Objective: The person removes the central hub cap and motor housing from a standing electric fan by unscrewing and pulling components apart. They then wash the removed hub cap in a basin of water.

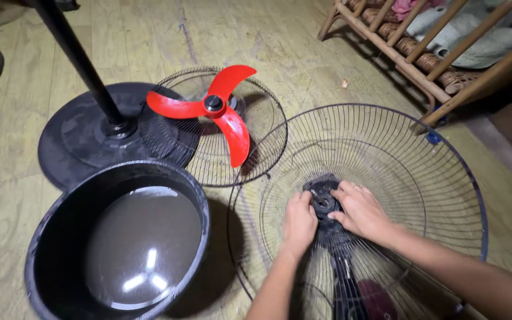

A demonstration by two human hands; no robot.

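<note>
Two bare forearms reach up from the bottom of the frame, meeting at the centre of a round wire fan guard that lies tilted over the worn wooden floor. Both hands close on the black hub at the guard's middle: the left hand presses against its left side with curled fingers, while the right hand covers its right side, fingertips on the hub's face. Neither hand is spread wide; each is narrowed around the hub, though whether the fingers pinch a smaller part there cannot be told. The hub sits directly between the two hands, equally near to both, with the guard's wires radiating outward from it in every direction. Below the hub, a dark column and a reddish rounded part show blurred through the wires.

To the left, well apart from the hands, a large black basin holds murky water. Beyond it, a red three-bladed fan blade rests on a second wire guard, which leans over the fan's round black base and upright pole. A rattan bench piled with cloth stands at upper right.
</note>
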